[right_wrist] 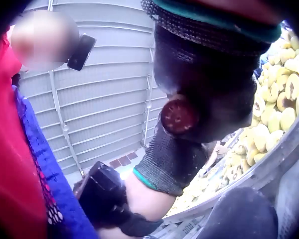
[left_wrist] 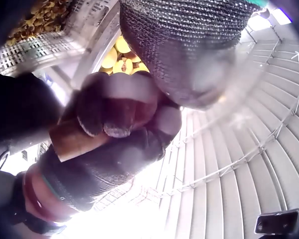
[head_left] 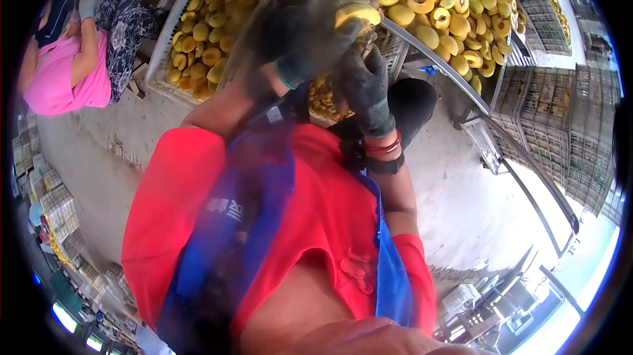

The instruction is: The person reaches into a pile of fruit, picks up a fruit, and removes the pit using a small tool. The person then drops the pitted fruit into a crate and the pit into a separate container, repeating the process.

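My left hand (head_left: pixel 300 38), in a dark glove with a teal cuff, grips a yellow peach (head_left: pixel 358 14) at the edge of the metal table. Close beside it is my gloved right hand (head_left: pixel 366 84), with a red bangle at the wrist. In the left wrist view, the right hand's fingers curl round a wooden handle (left_wrist: pixel 77 140). The handle's round, reddish end (right_wrist: pixel 179 117) pokes out of the right fist in the right wrist view. The tool's working end is hidden by the hands. Blur covers part of the left glove.
Halved and whole peaches (head_left: pixel 422 2) heap on the metal-edged table (head_left: pixel 455 81). At left stands a crate (head_left: pixel 158 68) of peach pieces; below my hands are brown scraps (head_left: pixel 323 101). Stacked crates (head_left: pixel 547 130) stand right. A person in pink (head_left: pixel 69 71) sits at far left.
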Motion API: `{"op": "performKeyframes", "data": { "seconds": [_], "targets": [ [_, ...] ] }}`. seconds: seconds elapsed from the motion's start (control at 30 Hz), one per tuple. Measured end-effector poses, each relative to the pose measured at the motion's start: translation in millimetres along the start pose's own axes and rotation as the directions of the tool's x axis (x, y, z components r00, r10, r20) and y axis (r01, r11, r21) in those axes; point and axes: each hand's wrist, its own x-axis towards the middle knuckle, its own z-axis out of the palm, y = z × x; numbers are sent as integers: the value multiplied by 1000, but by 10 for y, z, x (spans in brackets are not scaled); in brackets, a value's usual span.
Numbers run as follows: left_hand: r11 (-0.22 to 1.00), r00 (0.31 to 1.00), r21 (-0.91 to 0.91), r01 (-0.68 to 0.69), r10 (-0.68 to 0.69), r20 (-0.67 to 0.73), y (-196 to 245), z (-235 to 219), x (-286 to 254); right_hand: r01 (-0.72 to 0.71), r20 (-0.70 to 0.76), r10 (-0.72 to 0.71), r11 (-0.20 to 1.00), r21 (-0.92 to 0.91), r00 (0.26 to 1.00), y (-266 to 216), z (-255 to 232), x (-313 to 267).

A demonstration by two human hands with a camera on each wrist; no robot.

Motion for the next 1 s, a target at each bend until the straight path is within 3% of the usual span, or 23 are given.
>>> {"op": "performKeyframes", "data": {
  "seconds": [0.03,0.1,0.17,0.23,0.33,0.37,0.47,0.67,0.7,0.8,0.83,0.97,1.0],
  "targets": [
    [996,996,22,-81,80,32,-20,-7,-20,-1,-12,1,1000,-31,1000,112,-98,75],
    [999,996,10,-47,47,72,-125,-12,-44,150,-16,-166,926,-347,986,35,-36,38],
    [997,995,-75,36,-29,92,-166,-3,-69,41,28,-35,970,-241,999,-4,-42,-11],
    [861,997,-502,78,-69,37,-78,103,-51,-144,62,149,986,-82,987,-77,-71,-31],
    [857,999,-514,45,-32,35,7,52,-24,-182,108,192,979,-94,975,-139,-86,-14],
    [849,1000,-528,21,-10,23,26,32,-24,-137,29,144,978,-159,989,-119,-35,-31],
    [719,998,-692,61,-41,45,-102,118,-74,-41,41,57,947,-319,998,-77,-46,9],
    [791,1000,-612,-8,24,19,-151,117,-68,-230,88,241,965,-126,966,-152,-83,-6],
    [737,999,-675,34,-17,31,-134,125,-77,-169,57,190,951,-258,980,-155,-49,-6],
    [738,999,-674,47,-20,48,-188,120,-92,-49,52,72,932,-358,996,-25,-115,50],
    [697,998,-714,58,-23,58,-268,185,-118,-41,69,65,951,-306,996,4,-137,55],
    [666,996,-741,90,-48,77,-237,170,-135,-282,131,297,951,-124,946,-200,-116,-32],
    [674,997,-734,81,-43,70,-247,176,-142,-153,119,191,950,-271,974,-161,-101,-17]
  ]
}}
